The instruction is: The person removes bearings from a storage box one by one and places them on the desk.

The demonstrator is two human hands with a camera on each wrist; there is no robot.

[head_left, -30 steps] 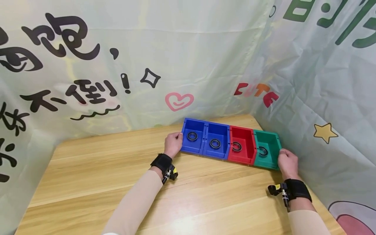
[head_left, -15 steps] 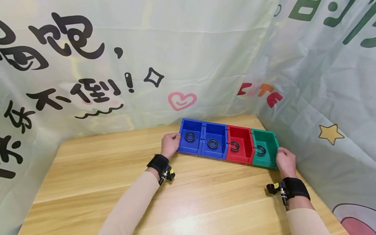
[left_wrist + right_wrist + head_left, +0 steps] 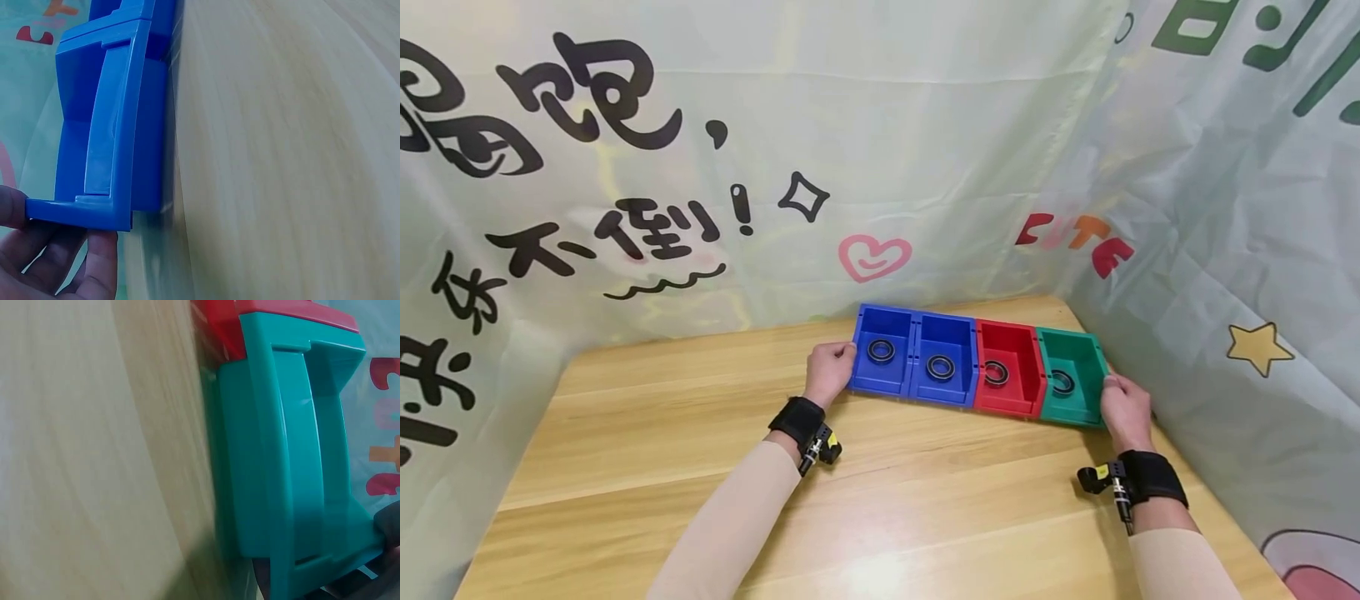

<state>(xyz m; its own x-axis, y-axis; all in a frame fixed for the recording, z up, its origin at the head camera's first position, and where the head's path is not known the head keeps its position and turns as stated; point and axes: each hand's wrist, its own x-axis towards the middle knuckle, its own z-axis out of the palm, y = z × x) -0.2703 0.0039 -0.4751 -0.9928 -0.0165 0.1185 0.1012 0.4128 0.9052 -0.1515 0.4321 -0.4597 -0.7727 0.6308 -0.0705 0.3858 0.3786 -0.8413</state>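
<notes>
A row of joined plastic bins lies across the back right of the table: two blue bins (image 3: 887,381) (image 3: 942,393), a red bin (image 3: 1017,400) and a green bin (image 3: 1078,408). Each holds one dark ring that looks like a ball bearing (image 3: 871,351). My left hand (image 3: 829,372) pinches the end rim of the outer blue bin, thumb over the edge and fingers below it in the left wrist view. My right hand (image 3: 1126,408) grips the outer rim of the green bin; its fingers are partly hidden in the right wrist view (image 3: 390,528).
The wooden table (image 3: 880,500) stretches in front and to the left. A printed cloth (image 3: 925,167) hangs behind the bins, and another cloth side (image 3: 1225,275) stands close by my right hand.
Both hands have moved the bin row a little to the left along the table against the backdrop. The rings stay in their bins, and both grips look the same.
</notes>
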